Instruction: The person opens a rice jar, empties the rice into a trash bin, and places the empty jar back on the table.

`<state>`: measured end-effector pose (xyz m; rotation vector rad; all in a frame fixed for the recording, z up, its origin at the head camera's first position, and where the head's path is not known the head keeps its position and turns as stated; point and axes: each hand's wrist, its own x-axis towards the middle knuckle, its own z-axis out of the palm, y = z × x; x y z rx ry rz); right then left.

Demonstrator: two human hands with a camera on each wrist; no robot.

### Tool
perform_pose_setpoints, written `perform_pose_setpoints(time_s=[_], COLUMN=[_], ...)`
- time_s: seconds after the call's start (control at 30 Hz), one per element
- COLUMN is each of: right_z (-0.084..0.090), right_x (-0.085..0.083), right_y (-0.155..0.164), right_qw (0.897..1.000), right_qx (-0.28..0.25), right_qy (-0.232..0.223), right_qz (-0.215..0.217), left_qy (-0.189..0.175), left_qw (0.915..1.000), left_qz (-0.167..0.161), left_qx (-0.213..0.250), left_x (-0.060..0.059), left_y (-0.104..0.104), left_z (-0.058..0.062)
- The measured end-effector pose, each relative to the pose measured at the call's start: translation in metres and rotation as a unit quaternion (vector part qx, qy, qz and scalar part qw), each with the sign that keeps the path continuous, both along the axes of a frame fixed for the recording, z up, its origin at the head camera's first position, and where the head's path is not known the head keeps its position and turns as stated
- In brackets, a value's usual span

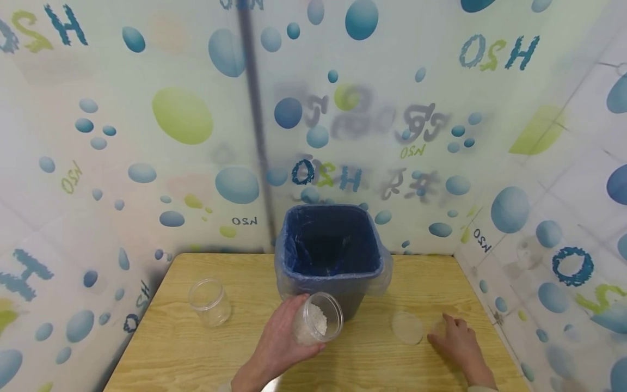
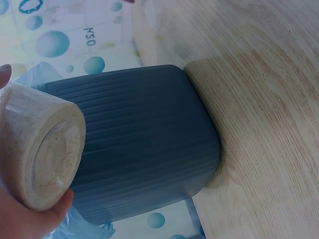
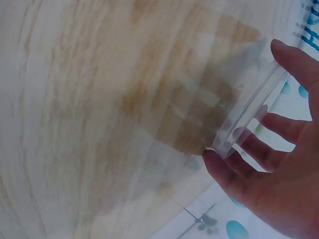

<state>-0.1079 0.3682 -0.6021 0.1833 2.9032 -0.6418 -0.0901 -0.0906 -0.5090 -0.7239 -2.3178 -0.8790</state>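
My left hand point(image 1: 279, 343) grips a clear lidless jar point(image 1: 317, 321) with white granules in it, tilted, its mouth toward a blue bin point(image 1: 330, 250) lined with a plastic bag. The left wrist view shows the jar's base point(image 2: 45, 149) against the bin's ribbed wall point(image 2: 144, 149), with my left hand point(image 2: 20, 219) under it. My right hand point(image 1: 455, 340) rests low on the table at the right. Its thumb and one finger pinch the rim of a clear lid point(image 3: 249, 112), and the other fingers point(image 3: 279, 127) are spread. That lid point(image 1: 438, 328) shows only faintly in the head view.
Another clear lid point(image 1: 406, 326) lies flat on the wooden table point(image 1: 196, 348), left of my right hand. An empty clear jar point(image 1: 209, 301) stands at the left. Walls with a bubble pattern enclose the table on three sides.
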Motion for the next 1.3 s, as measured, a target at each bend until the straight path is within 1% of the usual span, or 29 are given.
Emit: perform_pose_setpoints(time_s=[0.6,0.77,0.97,1.3], right_z=[0.0034,0.0040,0.0046,-0.0008], right_x=[0.0024,0.0029,0.0040,0.0021], right_y=[-0.0036,-0.0037,-0.0041,-0.0024], right_qw=[1.000,1.000,1.000,1.000], right_qx=[0.013,0.012,0.005,-0.006], right_qy=[0.003,0.003,0.000,-0.010], right_qz=[-0.013,-0.015,-0.018,-0.027], left_qy=[-0.002,0.003,0.000,-0.007], left_qw=[1.0000,1.0000,1.0000,0.9999], left_qz=[-0.007,-0.008,-0.010,-0.004], left_qx=[0.001,-0.001,-0.001,-0.005], left_x=[-0.0002,-0.0006,-0.0009,-0.0008], left_y=[0.0011,0.0017,0.0021,0.0014], left_z=[-0.0009,-0.0011,-0.0003,0.0014])
